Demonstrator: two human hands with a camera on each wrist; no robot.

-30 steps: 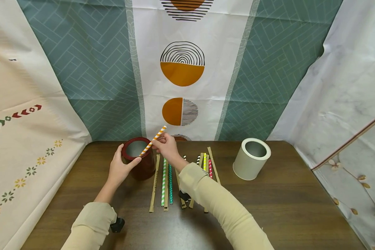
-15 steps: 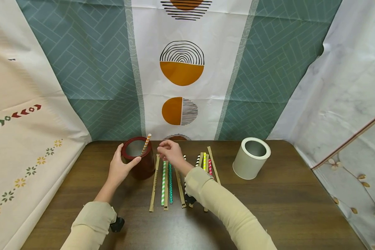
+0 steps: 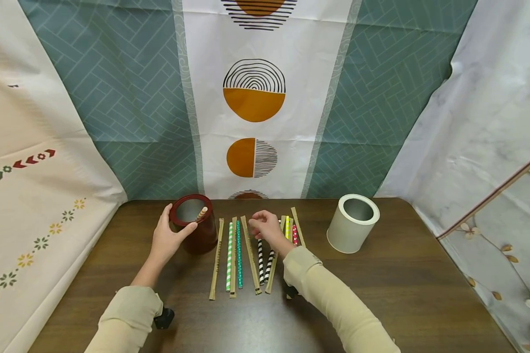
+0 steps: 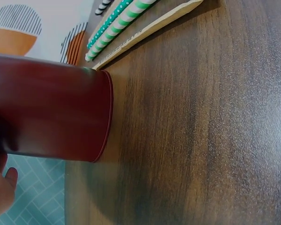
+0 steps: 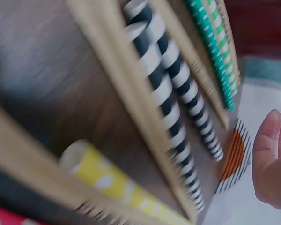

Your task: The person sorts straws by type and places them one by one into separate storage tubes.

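Observation:
My left hand (image 3: 167,239) holds the dark red can (image 3: 205,234), thumb at its near rim and fingers along its left side. An orange-and-white striped paper straw (image 3: 201,213) leans inside it, its top showing above the rim. My right hand (image 3: 268,228), fingers loosely bent and holding nothing visible, hovers over the far ends of the straws. Below it lie two black-and-white striped straws (image 5: 178,75). To its left lie a teal dotted straw (image 3: 239,260) and a green striped straw (image 3: 229,260); to its right, a yellow straw (image 5: 107,180) and a red dotted straw (image 3: 295,235).
Several brown paper-wrapped straws (image 3: 216,262) lie between the coloured ones on the wooden table (image 3: 402,289). A cream can (image 3: 352,230) stands at the right. Patterned cloth (image 3: 380,98) hangs behind the table.
The right hand let go of the orange striped straw, which dropped into the red can, and then moved right over the straws. The left hand stayed on the can.

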